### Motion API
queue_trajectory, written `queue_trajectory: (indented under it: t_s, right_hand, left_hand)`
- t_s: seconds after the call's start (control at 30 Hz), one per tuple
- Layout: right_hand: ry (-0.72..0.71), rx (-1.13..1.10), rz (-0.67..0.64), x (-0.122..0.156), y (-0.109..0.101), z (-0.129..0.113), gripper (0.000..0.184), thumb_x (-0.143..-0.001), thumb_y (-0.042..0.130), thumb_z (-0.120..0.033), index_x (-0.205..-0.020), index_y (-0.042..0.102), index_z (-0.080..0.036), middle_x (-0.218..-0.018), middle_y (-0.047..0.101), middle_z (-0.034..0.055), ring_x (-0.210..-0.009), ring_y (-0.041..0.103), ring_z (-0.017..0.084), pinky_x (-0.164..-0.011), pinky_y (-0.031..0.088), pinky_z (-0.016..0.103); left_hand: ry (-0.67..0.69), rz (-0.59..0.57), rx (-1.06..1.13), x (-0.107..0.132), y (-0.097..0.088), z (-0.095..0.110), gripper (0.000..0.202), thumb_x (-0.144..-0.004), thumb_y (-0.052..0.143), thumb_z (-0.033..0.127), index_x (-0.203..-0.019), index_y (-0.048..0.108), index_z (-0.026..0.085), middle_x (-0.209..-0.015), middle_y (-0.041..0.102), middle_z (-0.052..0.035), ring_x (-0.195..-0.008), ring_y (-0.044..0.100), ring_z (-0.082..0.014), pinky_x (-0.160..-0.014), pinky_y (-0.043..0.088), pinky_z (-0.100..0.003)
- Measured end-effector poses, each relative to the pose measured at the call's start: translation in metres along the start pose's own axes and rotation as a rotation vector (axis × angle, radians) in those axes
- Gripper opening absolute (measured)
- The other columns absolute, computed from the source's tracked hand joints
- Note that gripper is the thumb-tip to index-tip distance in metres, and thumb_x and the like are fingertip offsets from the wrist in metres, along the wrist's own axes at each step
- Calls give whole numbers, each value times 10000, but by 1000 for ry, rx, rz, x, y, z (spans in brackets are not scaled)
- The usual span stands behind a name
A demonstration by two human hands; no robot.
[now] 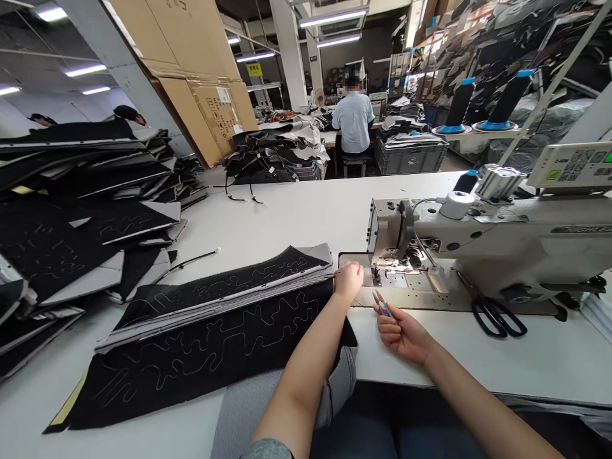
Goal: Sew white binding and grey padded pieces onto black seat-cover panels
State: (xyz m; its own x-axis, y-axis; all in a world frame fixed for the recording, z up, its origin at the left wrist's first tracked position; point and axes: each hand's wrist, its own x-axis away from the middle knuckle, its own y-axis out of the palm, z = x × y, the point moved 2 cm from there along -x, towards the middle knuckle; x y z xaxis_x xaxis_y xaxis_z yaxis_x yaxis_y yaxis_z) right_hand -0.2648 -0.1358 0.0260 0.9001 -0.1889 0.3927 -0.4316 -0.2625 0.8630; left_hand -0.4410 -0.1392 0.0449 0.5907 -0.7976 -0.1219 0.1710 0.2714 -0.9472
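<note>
Sewing workshop under strip ceiling lights (85, 70), with a long white worktable (268, 217) across the foreground. Left hand (349, 282) at the far right corner of a stack of black panels with grey backing and white wavy stitch lines (205, 338), its fingers (354, 271) bunched and curled over the stack's edge, right by the machine's needle plate; a firm pinch or a mere touch, impossible to tell from this view. Right hand (404, 335) off the stack and just beside the left hand, fingers closed around small blue-handled thread snips (382, 304), steel tips angled up and to the left. Just right of the stack's corner, a cream industrial sewing machine (478, 236), with large black-handled scissors (497, 317) lying on the table in front of it. Farther left, heaped piles of similar black-and-grey panels (62, 217). Beyond the table, a mound of black fabric pieces with trailing cords (272, 156), tall leaning cardboard sheets (201, 83), black thread cones on blue bases (509, 95), a grey plastic crate (408, 156), and a seated co-worker in a pale blue shirt (352, 121), back turned.
</note>
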Motion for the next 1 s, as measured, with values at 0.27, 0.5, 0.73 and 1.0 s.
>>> queue_trajectory:
  t_s: [0.27, 0.5, 0.73, 1.0]
  right_hand:
    - [-157, 357, 3, -7, 13, -5, 152, -928, 498, -313, -865, 536, -181, -535, 250, -95, -418, 251, 66, -398, 259, 152]
    - [-637, 1158, 218, 92, -43, -42, 162, -719, 744, -291, -874, 709, -258, -690, 618, 12, -665, 547, 160, -644, 437, 276]
    - [-1071, 2152, 1219, 222, -136, -123, 400, -929, 365, -409, -1111, 658, -205, -972, 681, 122, -890, 603, 254, -849, 443, 404]
    - [-916, 2145, 1527, 212, -178, -146, 411, -918, 396, -418, -1229, 579, -222, -1346, 503, 146, -1285, 386, 309, -979, 363, 493]
  left_hand:
    - [-11, 76, -15, 2, -4, 0, 317, -964, 378, 300, -800, 624, 185, -888, 639, -66, -834, 601, -168, -696, 389, -258]
    - [-6, 87, -11, -3, -6, -3, 303, -944, 416, 308, -722, 588, 194, -817, 628, -42, -749, 585, -152, -624, 337, -250]
    - [-9, 76, 4, -4, -6, 0, 322, -916, 419, 301, -614, 456, 195, -754, 605, -40, -691, 539, -162, -580, 245, -270]
    - [-32, 10, -2, -2, -10, 9, 362, -890, 389, 334, -562, 304, 205, -557, 462, -8, -573, 428, -155, -539, 244, -241]
